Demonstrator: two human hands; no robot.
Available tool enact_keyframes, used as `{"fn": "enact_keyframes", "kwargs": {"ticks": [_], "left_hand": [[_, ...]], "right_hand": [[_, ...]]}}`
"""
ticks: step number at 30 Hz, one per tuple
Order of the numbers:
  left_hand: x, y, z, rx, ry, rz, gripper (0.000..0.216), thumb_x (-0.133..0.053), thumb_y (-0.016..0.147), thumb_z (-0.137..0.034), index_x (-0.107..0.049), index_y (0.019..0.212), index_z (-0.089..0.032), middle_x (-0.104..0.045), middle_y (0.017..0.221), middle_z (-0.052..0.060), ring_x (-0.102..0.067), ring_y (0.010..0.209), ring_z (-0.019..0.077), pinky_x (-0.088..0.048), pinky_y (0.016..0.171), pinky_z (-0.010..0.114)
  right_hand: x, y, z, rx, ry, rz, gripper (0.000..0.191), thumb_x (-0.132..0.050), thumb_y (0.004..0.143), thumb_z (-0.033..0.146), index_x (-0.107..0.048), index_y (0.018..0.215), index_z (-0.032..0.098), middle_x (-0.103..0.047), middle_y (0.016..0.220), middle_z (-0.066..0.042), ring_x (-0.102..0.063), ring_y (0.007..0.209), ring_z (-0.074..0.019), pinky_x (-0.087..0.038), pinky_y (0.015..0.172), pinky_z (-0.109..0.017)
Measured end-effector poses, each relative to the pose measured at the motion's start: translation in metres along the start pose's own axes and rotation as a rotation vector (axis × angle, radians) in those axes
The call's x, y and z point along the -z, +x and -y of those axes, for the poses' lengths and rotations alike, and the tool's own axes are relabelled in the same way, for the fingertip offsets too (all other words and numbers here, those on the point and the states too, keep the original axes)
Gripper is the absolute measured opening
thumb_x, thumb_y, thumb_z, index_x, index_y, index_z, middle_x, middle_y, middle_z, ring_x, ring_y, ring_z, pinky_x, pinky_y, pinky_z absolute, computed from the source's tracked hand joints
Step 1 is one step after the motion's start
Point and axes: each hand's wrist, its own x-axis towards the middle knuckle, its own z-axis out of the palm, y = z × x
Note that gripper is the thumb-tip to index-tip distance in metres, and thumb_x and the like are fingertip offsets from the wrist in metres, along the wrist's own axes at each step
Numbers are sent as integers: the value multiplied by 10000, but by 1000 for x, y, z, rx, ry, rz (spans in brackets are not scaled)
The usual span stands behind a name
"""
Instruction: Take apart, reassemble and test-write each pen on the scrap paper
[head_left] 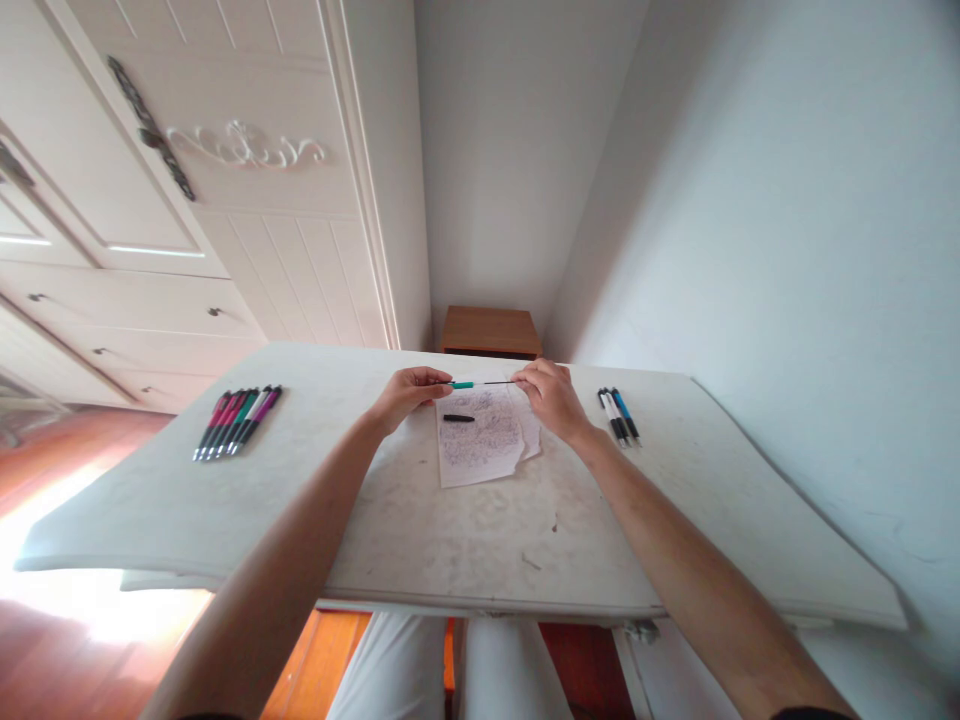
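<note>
Above the far part of the table, my left hand (407,396) is closed on a green pen barrel (463,385). Opposite it, my right hand (553,396) pinches the end of a thin dark refill (496,382). The refill lies in line with the barrel and spans the gap between my hands; whether its other end sits inside the barrel is too small to tell. A black pen piece (459,418), which looks like a grip section, rests on the scribbled paper (480,455) just below.
Several pens (236,422) in pink, green and purple lie in a row on the left of the white table (450,540). White and blue pens (619,416) lie to the right. Beyond the far edge stands a small wooden cabinet (491,328); a wall (787,250) borders the right side.
</note>
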Motion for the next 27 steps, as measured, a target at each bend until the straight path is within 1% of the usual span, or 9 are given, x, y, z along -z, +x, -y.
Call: {"fn": "enact_keyframes", "kwargs": {"ticks": [8, 15, 18, 21, 27], "left_hand": [[-1, -1, 0, -1, 12, 8, 433, -867, 527, -417, -751, 863, -170, -678, 728, 31, -549, 622, 129, -383, 564, 259], [-6, -2, -1, -22, 29, 34, 408, -862, 549, -402, -748, 863, -166, -665, 689, 14, -509, 589, 106, -355, 551, 250], [-11, -3, -2, -42, 16, 42, 412, -866, 542, -397, -746, 856, -159, -676, 695, 23, -535, 608, 121, -379, 572, 261], [-14, -4, -3, -75, -2, 22, 420, -872, 526, -409, -742, 838, -160, -691, 724, 35, -572, 646, 145, -417, 599, 276], [-15, -3, -3, -87, -9, 8, 431, -880, 517, -417, -739, 833, -160, -698, 727, 35, -603, 676, 164, -456, 646, 300]], "right_hand": [[-1, -1, 5, 27, 21, 26, 193, -534, 929, 184, -721, 920, 231, -673, 909, -51, -603, 916, -210, -384, 869, -385], [-4, -1, 11, 68, 25, 34, 155, -571, 923, 200, -725, 929, 212, -669, 902, -49, -605, 900, -202, -385, 862, -372], [-6, -1, 15, 69, 33, 33, 163, -564, 929, 202, -725, 936, 225, -673, 898, -47, -606, 901, -199, -388, 857, -367], [-5, 0, 17, 52, 63, 32, 178, -555, 931, 205, -728, 935, 243, -678, 898, -47, -612, 896, -201, -403, 857, -365], [-3, 1, 21, 6, 143, 13, 181, -552, 915, 211, -731, 896, 231, -682, 875, -56, -621, 880, -213, -447, 832, -364]]}}
